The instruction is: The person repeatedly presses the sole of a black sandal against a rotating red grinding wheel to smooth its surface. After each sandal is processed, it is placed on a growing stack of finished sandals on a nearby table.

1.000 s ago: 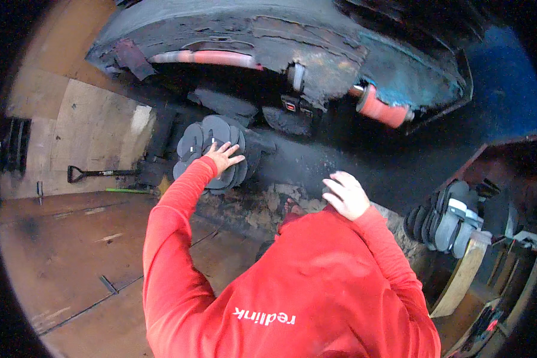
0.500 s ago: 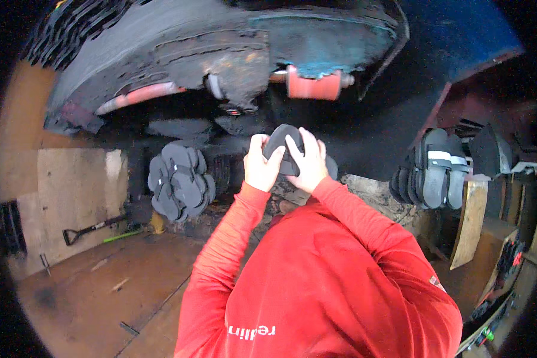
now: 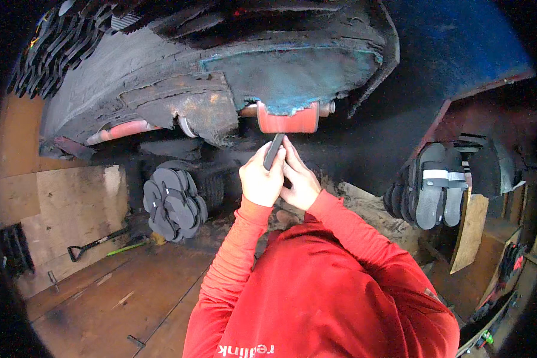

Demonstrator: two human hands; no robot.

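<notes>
A dark grey sandal sole [image 3: 274, 152] is turned edge-on between my two hands. Its far tip meets, or very nearly meets, the lower side of a red sanding drum [image 3: 287, 122]; the exact contact cannot be made out. My left hand [image 3: 261, 182] grips the sole from the left, thumb and fingers closed on it. From the right, my right hand [image 3: 301, 182] pinches it near the tip, fingers pressed together. The hands hide much of the sole's near part. Above the drum hangs a tattered blue-grey cover [image 3: 298, 77].
A second red roller [image 3: 124, 132] is at the left under the dusty hood. Stacked dark grey sandals [image 3: 174, 203] stand left of my arms. Strapped sandals [image 3: 432, 185] are at the right beside a wooden board [image 3: 470, 232]. A black-handled tool [image 3: 95, 243] lies by the left wall.
The sole has turned from showing its broad face to edge-on, and is now up at the drum. My hands have closed in around it. The view has shifted slightly.
</notes>
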